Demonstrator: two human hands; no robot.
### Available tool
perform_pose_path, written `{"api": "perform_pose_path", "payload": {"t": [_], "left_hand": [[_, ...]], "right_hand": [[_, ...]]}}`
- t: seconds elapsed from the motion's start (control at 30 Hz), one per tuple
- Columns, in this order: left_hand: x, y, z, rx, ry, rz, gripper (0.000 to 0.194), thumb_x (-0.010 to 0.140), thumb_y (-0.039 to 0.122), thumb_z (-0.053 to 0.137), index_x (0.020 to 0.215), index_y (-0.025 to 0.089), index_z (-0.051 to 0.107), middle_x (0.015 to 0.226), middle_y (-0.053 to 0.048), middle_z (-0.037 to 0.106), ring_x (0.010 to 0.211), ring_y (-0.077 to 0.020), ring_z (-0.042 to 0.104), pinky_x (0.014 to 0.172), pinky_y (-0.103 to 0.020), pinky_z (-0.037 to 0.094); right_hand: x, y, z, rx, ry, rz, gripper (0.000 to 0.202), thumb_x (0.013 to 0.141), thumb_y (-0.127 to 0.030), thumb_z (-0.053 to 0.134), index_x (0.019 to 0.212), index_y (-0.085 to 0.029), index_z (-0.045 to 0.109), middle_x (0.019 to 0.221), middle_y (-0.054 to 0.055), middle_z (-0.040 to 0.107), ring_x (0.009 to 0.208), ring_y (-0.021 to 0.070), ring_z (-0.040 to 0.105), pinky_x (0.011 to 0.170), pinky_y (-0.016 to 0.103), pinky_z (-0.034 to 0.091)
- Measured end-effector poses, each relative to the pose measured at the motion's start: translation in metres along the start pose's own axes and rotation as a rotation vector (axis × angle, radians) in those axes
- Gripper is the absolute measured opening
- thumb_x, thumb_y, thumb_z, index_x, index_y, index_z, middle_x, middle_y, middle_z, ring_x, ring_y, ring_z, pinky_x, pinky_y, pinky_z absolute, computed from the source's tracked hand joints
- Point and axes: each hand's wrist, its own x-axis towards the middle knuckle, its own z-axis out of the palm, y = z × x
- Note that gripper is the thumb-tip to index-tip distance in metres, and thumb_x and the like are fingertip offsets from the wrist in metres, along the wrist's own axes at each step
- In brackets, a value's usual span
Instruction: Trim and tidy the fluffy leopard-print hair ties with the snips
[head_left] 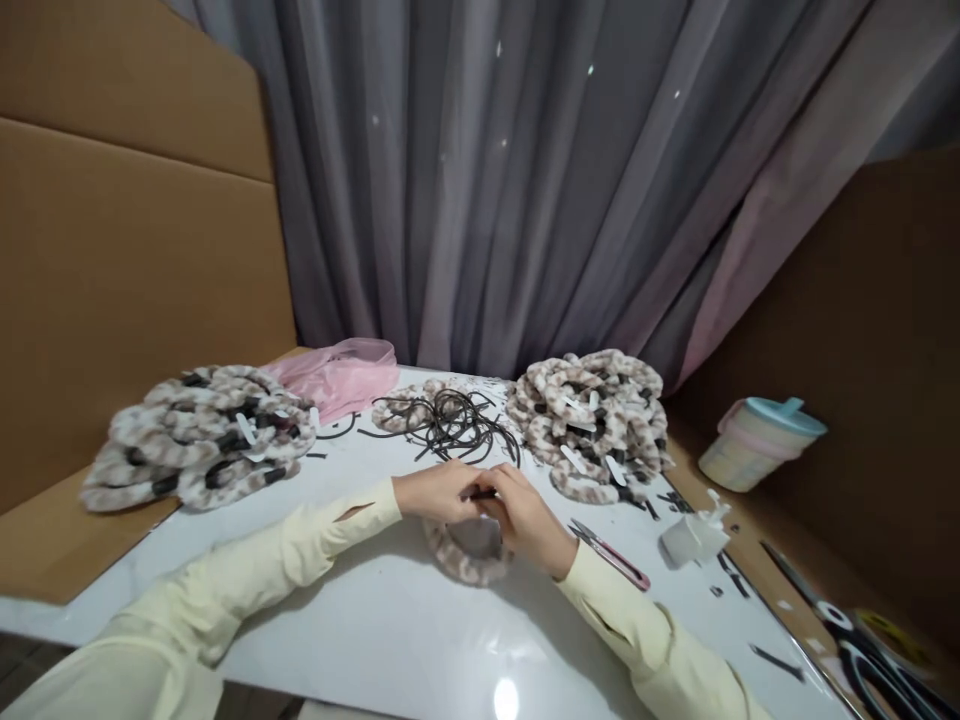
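Observation:
My left hand [444,490] and my right hand [527,517] meet over the middle of the white table. Both are closed, with fingertips together at the far side of a fluffy mottled ring [469,568]. A short dark piece [482,494] shows between the fingers; the fingers hide most of it, so I cannot tell how it joins the ring. Just beyond my hands lies a tangle of thin black cords [457,420]. Thread snips [611,555] with pink handles rest to the right of my right hand.
Piles of fluffy rings stand left [202,435] and right [592,420]. A pink bag [345,370] lies behind the left one. At right are a small white bottle [694,537], black-handled scissors [847,630] and a lidded cup [757,445]. Cardboard walls [135,250] flank the table.

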Motion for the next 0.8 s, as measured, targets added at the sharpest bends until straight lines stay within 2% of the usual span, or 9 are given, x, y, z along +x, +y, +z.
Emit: {"api": "perform_pose_path", "payload": {"t": [0.07, 0.17, 0.3, 0.4, 0.47, 0.57, 0.67, 0.8], "left_hand": [[-0.013, 0.001, -0.013, -0.067, -0.054, -0.001, 0.013, 0.078, 0.018, 0.048, 0.086, 0.017, 0.058, 0.078, -0.001, 0.062, 0.069, -0.015, 0.054, 0.065, -0.022, 0.039], [-0.031, -0.006, -0.025, -0.193, -0.125, -0.036, 0.012, 0.079, 0.024, 0.052, 0.085, 0.017, 0.059, 0.067, 0.001, 0.058, 0.059, -0.0124, 0.05, 0.056, -0.019, 0.036], [-0.05, -0.02, -0.019, -0.412, -0.138, -0.117, 0.023, 0.081, 0.039, 0.053, 0.078, 0.017, 0.058, 0.059, 0.004, 0.05, 0.055, -0.0096, 0.043, 0.052, -0.017, 0.032], [-0.061, -0.031, -0.003, -0.609, -0.082, -0.204, 0.039, 0.082, 0.052, 0.047, 0.074, 0.015, 0.057, 0.057, 0.004, 0.044, 0.052, -0.0087, 0.039, 0.05, -0.018, 0.031], [-0.067, -0.037, 0.007, -0.743, 0.01, -0.271, 0.046, 0.083, 0.057, 0.039, 0.076, 0.014, 0.055, 0.055, 0.005, 0.039, 0.05, -0.0082, 0.035, 0.049, -0.019, 0.03], [-0.071, -0.044, 0.014, -0.919, 0.155, -0.348, 0.046, 0.084, 0.056, 0.039, 0.076, 0.013, 0.053, 0.054, 0.006, 0.037, 0.049, -0.008, 0.034, 0.05, -0.019, 0.031], [-0.071, -0.047, 0.014, -1.061, 0.204, -0.392, 0.041, 0.079, 0.052, 0.051, 0.075, 0.011, 0.056, 0.057, 0.003, 0.048, 0.051, -0.0083, 0.042, 0.053, -0.02, 0.035], [-0.068, -0.053, 0.012, -1.2, 0.245, -0.466, 0.039, 0.077, 0.049, 0.056, 0.076, 0.01, 0.056, 0.068, -0.005, 0.062, 0.051, -0.0084, 0.049, 0.051, -0.02, 0.038]], "right_hand": [[0.011, -0.008, -0.002, 0.033, -0.049, -0.032, 0.017, 0.079, -0.006, 0.043, 0.091, -0.018, 0.045, 0.085, 0.006, 0.051, 0.08, 0.0187, 0.046, 0.071, 0.031, 0.041], [0.024, -0.012, -0.007, 0.096, -0.161, -0.048, 0.022, 0.076, -0.006, 0.047, 0.094, -0.018, 0.042, 0.084, 0.004, 0.052, 0.075, 0.0155, 0.048, 0.066, 0.027, 0.043], [0.029, -0.007, -0.011, 0.127, -0.319, -0.027, 0.029, 0.076, -0.012, 0.053, 0.102, -0.018, 0.042, 0.076, -0.001, 0.053, 0.067, 0.0129, 0.048, 0.064, 0.025, 0.042], [0.026, -0.002, -0.01, 0.095, -0.383, 0.002, 0.021, 0.072, -0.011, 0.057, 0.091, -0.018, 0.049, 0.076, 0.001, 0.054, 0.072, 0.0153, 0.049, 0.071, 0.029, 0.041], [0.023, 0.001, -0.01, 0.073, -0.393, 0.038, 0.015, 0.074, -0.01, 0.054, 0.087, -0.017, 0.051, 0.075, 0.002, 0.054, 0.074, 0.0169, 0.049, 0.071, 0.031, 0.04], [0.019, 0.005, -0.015, 0.064, -0.365, 0.112, 0.013, 0.082, -0.017, 0.048, 0.094, -0.017, 0.051, 0.075, 0.003, 0.055, 0.073, 0.017, 0.051, 0.07, 0.032, 0.041], [0.015, 0.012, -0.024, 0.082, -0.331, 0.193, 0.018, 0.089, -0.024, 0.039, 0.103, -0.016, 0.045, 0.073, 0.002, 0.056, 0.068, 0.015, 0.054, 0.066, 0.029, 0.044], [0.004, 0.031, -0.033, 0.087, -0.375, 0.274, 0.02, 0.09, -0.025, 0.034, 0.105, -0.016, 0.044, 0.07, 0.001, 0.058, 0.052, 0.0113, 0.055, 0.054, 0.025, 0.046]]}}
